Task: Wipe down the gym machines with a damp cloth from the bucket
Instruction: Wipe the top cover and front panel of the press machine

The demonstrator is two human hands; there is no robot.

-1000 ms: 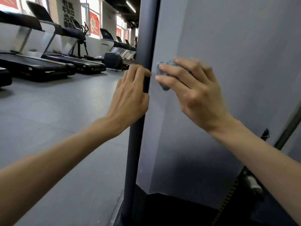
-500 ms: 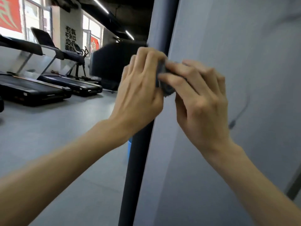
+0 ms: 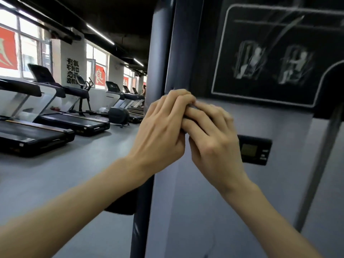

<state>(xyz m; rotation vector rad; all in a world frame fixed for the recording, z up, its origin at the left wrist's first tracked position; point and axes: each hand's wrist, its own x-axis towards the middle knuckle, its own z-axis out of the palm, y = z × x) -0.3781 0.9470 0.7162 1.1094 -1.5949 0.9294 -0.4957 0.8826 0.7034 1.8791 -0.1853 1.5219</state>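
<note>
Cloth (image 3: 186, 119) shows only as a dark sliver where the two hands meet, bunched small against the grey panel (image 3: 204, 202) of the gym machine, just below its black instruction placard (image 3: 260, 53). I judge it light, soft and limp, damp enough to cling and to slip if held loosely. It is best kept as a wad under the finger pads, so that pressure goes flat onto the paint. The right hand (image 3: 212, 135) has its fingers bent over the wad and presses it to the panel. The left hand (image 3: 162, 125) has its fingers curled tight against the right fingertips, but whether it pinches the cloth itself I cannot tell. This surface is upright, smooth and hard, so the cloth has nothing to rest on and will drop if released. A dark round post (image 3: 141, 211) runs up the panel's left edge, and a small display (image 3: 255, 150) sits on the panel beside the right hand, a part I would wipe gently. Beyond the post, a grey floor (image 3: 55, 174) stretches to a row of treadmills (image 3: 55, 125) under bright windows (image 3: 28, 53). No bucket is in view.
</note>
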